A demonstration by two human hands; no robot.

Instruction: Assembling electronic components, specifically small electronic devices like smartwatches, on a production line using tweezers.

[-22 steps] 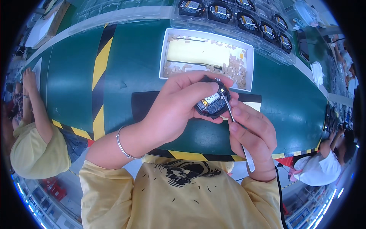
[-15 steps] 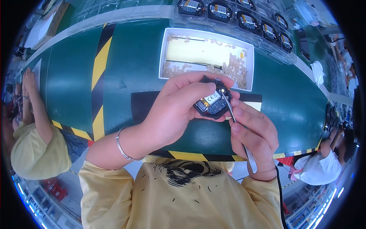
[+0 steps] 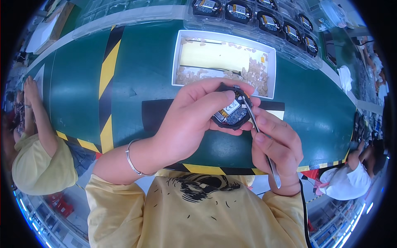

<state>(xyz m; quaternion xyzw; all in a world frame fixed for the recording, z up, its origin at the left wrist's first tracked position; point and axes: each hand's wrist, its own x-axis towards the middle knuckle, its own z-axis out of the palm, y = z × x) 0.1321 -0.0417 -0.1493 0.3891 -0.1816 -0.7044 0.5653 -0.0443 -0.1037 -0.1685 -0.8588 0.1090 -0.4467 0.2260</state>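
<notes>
Your left hand (image 3: pixel 194 120) curled round the black round device (image 3: pixel 230 113), held up between both hands, your right hand (image 3: pixel 276 146) pinching tweezers (image 3: pixel 259 136), tips on its open face, white tray (image 3: pixel 182 58) just beyond your fingers.

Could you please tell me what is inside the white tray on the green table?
The white tray holds a yellow sheet, a heap of small tan bits and a thin dark rod. Its near edge is covered by the left hand and the round black device.
</notes>
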